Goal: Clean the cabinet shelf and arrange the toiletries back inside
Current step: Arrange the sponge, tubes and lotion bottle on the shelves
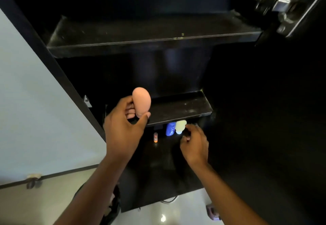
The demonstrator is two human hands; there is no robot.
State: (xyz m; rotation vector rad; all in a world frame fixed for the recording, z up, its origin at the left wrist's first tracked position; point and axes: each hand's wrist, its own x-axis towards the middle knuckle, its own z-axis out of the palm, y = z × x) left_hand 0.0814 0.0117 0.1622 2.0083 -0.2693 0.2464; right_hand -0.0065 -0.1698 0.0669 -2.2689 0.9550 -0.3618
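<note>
While my left hand [123, 127] holds the pink sponge [141, 103] just over the small shelf [185, 106], I should set it down softly, away from the edge. Below, my right hand [194, 145] curls half-closed beside the pale bottle [180, 127] (touching or not, I can't tell).

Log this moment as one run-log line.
left hand: holds pink sponge | right hand: at pale bottle | shelf: bare

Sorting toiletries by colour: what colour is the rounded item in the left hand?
Pale peach-pink, seen in the head view: the rounded item held in the left hand.
</note>
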